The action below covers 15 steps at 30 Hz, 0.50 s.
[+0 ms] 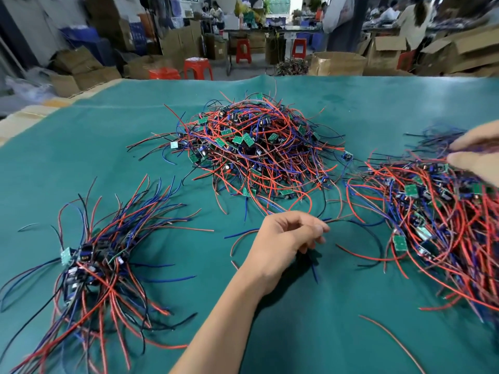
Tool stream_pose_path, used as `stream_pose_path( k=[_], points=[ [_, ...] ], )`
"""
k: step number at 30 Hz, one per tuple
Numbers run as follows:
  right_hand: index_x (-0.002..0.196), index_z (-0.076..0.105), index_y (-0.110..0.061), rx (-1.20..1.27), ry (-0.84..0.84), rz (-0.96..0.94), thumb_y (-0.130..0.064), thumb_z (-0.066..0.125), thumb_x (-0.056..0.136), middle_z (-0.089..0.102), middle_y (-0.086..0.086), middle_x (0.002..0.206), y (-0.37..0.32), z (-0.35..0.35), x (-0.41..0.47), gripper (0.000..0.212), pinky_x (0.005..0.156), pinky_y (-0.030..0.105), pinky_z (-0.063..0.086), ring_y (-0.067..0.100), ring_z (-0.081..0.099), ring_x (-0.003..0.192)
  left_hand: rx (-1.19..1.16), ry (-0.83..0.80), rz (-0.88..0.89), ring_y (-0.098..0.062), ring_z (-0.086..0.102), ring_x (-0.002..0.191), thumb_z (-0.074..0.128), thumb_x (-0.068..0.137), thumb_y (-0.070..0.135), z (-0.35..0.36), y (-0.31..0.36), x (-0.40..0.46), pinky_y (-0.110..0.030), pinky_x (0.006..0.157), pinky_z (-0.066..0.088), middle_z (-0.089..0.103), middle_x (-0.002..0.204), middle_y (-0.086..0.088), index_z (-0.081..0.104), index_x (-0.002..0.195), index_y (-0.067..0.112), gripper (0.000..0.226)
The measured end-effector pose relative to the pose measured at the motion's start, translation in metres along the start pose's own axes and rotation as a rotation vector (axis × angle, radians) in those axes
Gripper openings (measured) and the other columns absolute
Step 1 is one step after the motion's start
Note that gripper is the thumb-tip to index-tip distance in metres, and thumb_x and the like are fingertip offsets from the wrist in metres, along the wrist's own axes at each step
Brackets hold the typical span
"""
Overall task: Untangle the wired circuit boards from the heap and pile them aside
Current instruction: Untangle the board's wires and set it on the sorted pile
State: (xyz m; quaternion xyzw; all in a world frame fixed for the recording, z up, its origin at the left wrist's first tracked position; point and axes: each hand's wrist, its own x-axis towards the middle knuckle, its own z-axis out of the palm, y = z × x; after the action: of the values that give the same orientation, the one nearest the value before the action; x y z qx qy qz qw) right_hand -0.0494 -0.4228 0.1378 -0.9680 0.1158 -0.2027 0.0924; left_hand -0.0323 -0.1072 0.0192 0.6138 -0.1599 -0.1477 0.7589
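A big tangled heap of red, blue and black wires with small green circuit boards lies mid-table. A second tangle spreads along the right side. At the left lies a pile of wired boards, boards bunched together and wires fanning outward. My left hand hovers in the middle of the green mat, thumb and fingers pinched on thin wires that trail right toward the second tangle; something dark hangs under the palm. My right hand is at the right edge, blurred, fingers pinched on dark wires atop the right tangle.
The green mat covers the table, and a loose red wire lies near its front right. Beyond the far edge are red stools, cardboard boxes and people working at benches.
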Motion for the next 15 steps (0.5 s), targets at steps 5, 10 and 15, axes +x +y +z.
stream_pose_path(
  k=[5, 10, 15],
  points=[
    [0.076, 0.073, -0.043, -0.017, -0.236, -0.172, -0.043, 0.073, 0.078, 0.075, -0.015, 0.08, -0.113, 0.061, -0.003, 0.002, 0.075, 0.029, 0.05, 0.025, 0.071, 0.083, 0.0, 0.019, -0.031, -0.008, 0.049, 0.06, 0.057, 0.09, -0.005, 0.001, 0.003, -0.001, -0.017, 0.056, 0.036, 0.066, 0.075, -0.008, 0.071, 0.081, 0.008, 0.021],
    [0.119, 0.066, -0.023, 0.033, -0.356, -0.107, -0.029, 0.072, 0.089, 0.067, 0.009, 0.125, -0.138, 0.139, 0.025, 0.032, 0.1, 0.045, 0.051, 0.034, 0.06, 0.119, -0.015, 0.002, -0.044, -0.008, 0.048, 0.059, 0.055, 0.091, -0.005, 0.001, 0.004, -0.002, -0.017, 0.056, 0.036, 0.065, 0.071, -0.004, 0.07, 0.081, 0.009, 0.023],
    [0.114, 0.057, -0.019, 0.11, -0.267, 0.072, -0.036, 0.071, 0.088, 0.068, 0.012, 0.111, -0.136, 0.161, 0.042, 0.034, 0.088, 0.045, 0.05, 0.038, 0.058, 0.115, -0.032, -0.005, -0.054, -0.008, 0.049, 0.06, 0.056, 0.091, -0.005, 0.001, 0.004, -0.001, -0.018, 0.058, 0.036, 0.065, 0.075, -0.007, 0.07, 0.077, 0.014, 0.027]
  ],
)
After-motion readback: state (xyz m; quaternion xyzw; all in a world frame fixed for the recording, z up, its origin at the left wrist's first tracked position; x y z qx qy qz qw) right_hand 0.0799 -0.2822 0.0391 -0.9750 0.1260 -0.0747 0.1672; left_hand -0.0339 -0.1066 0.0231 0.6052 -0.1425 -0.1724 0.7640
